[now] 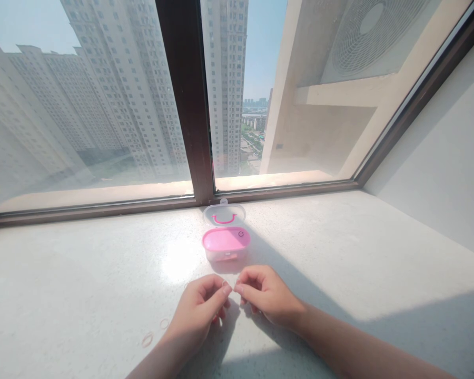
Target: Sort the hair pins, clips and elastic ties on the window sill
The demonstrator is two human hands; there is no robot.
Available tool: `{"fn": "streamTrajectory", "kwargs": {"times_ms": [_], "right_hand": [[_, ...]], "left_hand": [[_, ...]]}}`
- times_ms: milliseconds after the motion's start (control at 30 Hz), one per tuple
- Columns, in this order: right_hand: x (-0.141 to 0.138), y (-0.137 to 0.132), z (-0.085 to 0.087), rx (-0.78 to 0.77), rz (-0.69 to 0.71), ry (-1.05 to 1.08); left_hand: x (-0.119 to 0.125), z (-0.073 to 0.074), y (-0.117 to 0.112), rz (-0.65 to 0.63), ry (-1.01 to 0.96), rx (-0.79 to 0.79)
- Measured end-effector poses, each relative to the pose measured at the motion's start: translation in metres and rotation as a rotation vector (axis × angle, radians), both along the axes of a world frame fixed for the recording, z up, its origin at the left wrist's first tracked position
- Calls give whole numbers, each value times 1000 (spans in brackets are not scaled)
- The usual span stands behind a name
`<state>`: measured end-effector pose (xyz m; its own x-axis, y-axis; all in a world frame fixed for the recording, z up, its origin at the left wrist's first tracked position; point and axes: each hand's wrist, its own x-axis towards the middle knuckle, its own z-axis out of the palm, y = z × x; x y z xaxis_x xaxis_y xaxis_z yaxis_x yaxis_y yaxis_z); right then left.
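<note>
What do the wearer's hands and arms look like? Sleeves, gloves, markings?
Left hand and right hand: ungloved. Visible forearms: bare, slim, tapering toward the wrists; no sleeves in frame. No watch, bracelet, cables or printed markings show. Nail detail is too small to tell.

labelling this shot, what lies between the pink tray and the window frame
In the head view, the clear lid with its pink handle lies between the pink tray and the window frame.
</note>
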<state>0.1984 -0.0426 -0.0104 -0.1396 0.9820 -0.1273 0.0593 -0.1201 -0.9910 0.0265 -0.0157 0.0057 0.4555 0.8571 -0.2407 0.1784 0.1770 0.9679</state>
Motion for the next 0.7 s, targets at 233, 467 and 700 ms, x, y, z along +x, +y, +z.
{"fn": "streamTrajectory", "kwargs": {"times_ms": [233,467,700], "right_hand": [[0,0,0,-3,-2,-4],[-1,1,1,-6,-3,-9],[0,2,2,-9,-7,-23]], "left_hand": [[0,-1,0,-2,0,2],[0,1,-1,4,-3,1],[1,2,0,10,-2,-6]]}}
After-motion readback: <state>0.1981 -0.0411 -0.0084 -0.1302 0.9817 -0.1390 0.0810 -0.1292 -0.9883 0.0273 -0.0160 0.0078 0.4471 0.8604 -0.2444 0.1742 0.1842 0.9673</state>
